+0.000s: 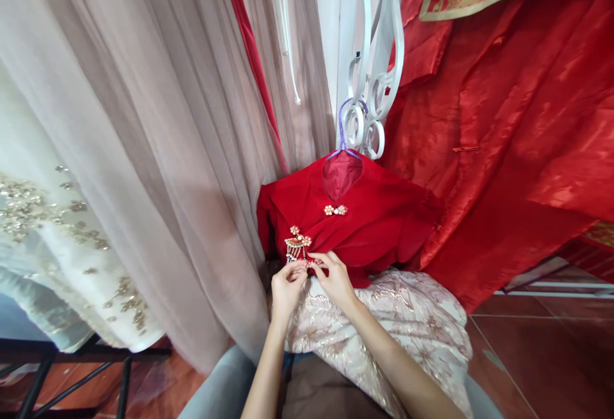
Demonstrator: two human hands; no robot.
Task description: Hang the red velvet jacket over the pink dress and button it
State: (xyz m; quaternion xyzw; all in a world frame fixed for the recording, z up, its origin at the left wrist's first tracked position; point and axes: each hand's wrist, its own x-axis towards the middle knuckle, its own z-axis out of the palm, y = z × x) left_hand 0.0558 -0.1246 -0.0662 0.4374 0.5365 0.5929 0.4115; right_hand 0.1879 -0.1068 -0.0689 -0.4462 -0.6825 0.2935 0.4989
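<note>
A red velvet jacket [369, 214] hangs by its neck from a purple hanger [342, 128]. Below the collar sits a pearl-and-flower clasp [336, 210]. Lower down on the left of the front is a fan-shaped beaded ornament with tassels [296, 242]. My left hand [288, 284] and my right hand [334, 278] meet just under this ornament. Both pinch at a small flower-bead clasp [309, 265] on the jacket's front edge; the fingertips partly cover it. Pale brocade fabric [398, 310] with a gold pattern lies under the jacket, over my lap.
A pale curtain [182, 150] falls on the left, beside a white gown with gold sequins [77, 240]. The hanger hooks onto a white scrolled metal rack [378, 93]. Red satin garments [518, 131] hang at the right. Black metal legs [43, 380] stand on the tiled floor [542, 355].
</note>
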